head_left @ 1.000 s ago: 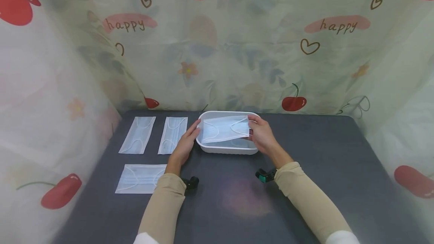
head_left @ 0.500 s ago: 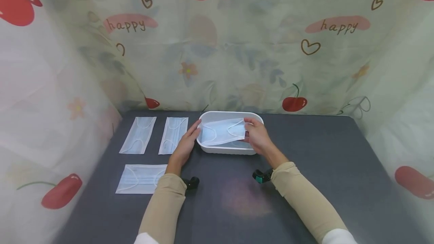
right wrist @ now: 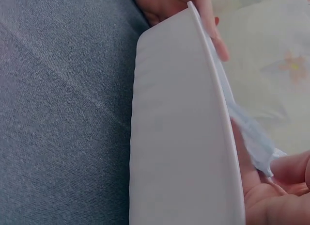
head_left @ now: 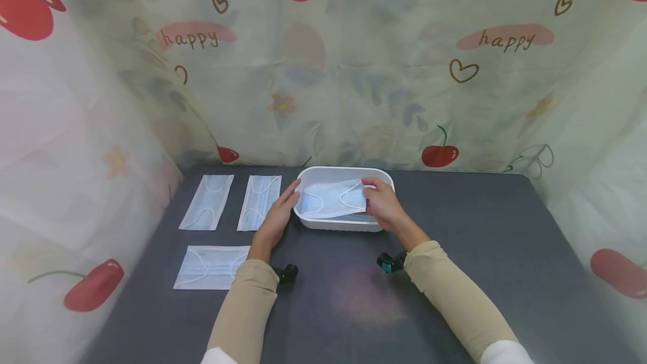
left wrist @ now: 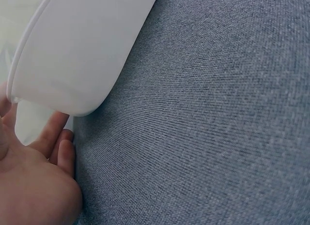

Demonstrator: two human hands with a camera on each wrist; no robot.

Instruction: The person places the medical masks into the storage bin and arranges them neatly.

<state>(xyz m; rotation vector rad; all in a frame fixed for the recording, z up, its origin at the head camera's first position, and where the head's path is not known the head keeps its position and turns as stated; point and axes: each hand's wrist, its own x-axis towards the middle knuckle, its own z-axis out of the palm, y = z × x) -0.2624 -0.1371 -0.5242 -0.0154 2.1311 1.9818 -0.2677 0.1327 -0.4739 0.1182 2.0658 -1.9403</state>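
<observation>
A pale blue disposable face mask (head_left: 333, 198) with white ear loops lies slightly tilted inside the white plastic basin (head_left: 343, 226). My right hand (head_left: 385, 205) pinches the mask's right end, thumb on top and fingers beneath, above the basin's right side. In the right wrist view, the mask (right wrist: 252, 135) slopes from those fingertips down behind the rim. My left hand (head_left: 275, 218) holds the left end of the basin; the right wrist view has a digit over the rim and the rest of the hand outside. The left wrist view shows several fingers (left wrist: 55, 133) beside the basin wall (left wrist: 77, 60).
Three more masks lie flat to the left: one at far left (head_left: 206, 202), one near the basin (head_left: 259, 202), and one in front (head_left: 212, 267), partly covered by the left arm. All stand on a dark grey table (head_left: 343, 308). A patterned curtain (head_left: 354, 89) hangs behind.
My right hand has moved slightly left and lower, with the mask's right end coming down further into the basin. The left hand stays at the basin's left end.
</observation>
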